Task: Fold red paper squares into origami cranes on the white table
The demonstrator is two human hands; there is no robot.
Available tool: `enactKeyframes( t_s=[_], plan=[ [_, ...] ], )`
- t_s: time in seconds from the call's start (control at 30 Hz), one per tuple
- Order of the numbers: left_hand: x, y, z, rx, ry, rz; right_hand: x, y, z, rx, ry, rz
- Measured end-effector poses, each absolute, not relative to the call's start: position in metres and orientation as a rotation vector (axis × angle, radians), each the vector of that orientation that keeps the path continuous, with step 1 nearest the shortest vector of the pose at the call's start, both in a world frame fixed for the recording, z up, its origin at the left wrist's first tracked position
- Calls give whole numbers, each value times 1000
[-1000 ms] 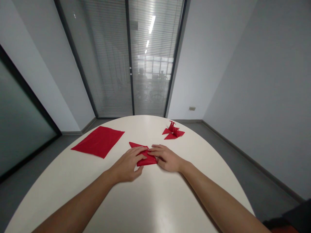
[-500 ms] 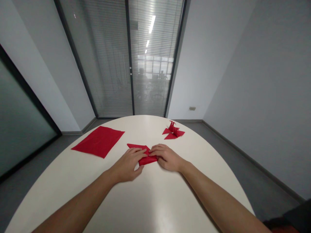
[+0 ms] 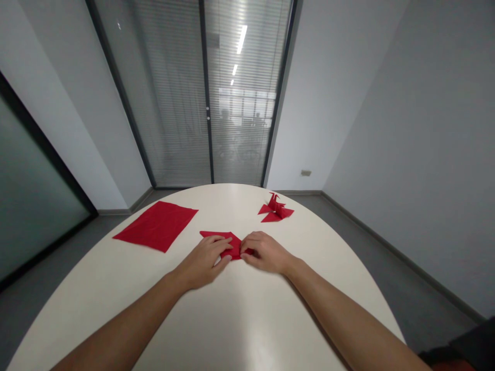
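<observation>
A partly folded sheet of red origami paper (image 3: 234, 246) lies on the table between my two hands, one pointed flap reaching out to the far left. My left hand (image 3: 204, 260) rests on its left part, fingers stretched out over the paper and thumb apart at the near edge. At the right end, my right hand (image 3: 266, 252) has its fingers and thumb pinched together on the paper. The fingers cover that end, so the fold there is hidden.
An unfolded red paper square (image 3: 158, 226) lies at the left of the round white table (image 3: 216, 319). Red folded paper cranes (image 3: 276, 210) sit close together near the far right edge. Beyond the table stands a glass partition with blinds (image 3: 240, 139).
My right hand's fingers have drawn in from lying over the paper to a pinch at its right end. The near edge of the paper now sits a little farther from me.
</observation>
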State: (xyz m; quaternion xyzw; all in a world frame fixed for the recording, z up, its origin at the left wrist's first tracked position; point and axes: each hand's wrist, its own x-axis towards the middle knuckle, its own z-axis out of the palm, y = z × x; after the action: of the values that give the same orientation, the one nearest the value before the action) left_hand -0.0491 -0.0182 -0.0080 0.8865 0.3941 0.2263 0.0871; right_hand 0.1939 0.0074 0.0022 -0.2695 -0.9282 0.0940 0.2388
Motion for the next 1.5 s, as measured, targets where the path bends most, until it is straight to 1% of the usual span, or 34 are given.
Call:
enactKeyframes(
  t_s=[0.17, 0.4, 0.8, 1.1, 1.33, 1.5],
  plan=[
    [-51, -20, -8, 2667, 1158, 688, 194, 7, 3, -765, -2544, 250],
    [-48, -15, -12, 2604, 1195, 805, 193, 7, 4, -773, -2560, 244],
    [-45, -12, -13, 2531, 1278, 769, 195, 10, -2, -840, -2523, 282],
    [-44, -5, -23, 2468, 1363, 811, 196, 9, -4, -886, -2466, 311],
    [-44, -5, -24, 2476, 1342, 833, 195, 10, -5, -828, -2458, 324],
    [-44, -5, -23, 2587, 1292, 815, 195, 13, -7, -760, -2489, 324]
  ],
)
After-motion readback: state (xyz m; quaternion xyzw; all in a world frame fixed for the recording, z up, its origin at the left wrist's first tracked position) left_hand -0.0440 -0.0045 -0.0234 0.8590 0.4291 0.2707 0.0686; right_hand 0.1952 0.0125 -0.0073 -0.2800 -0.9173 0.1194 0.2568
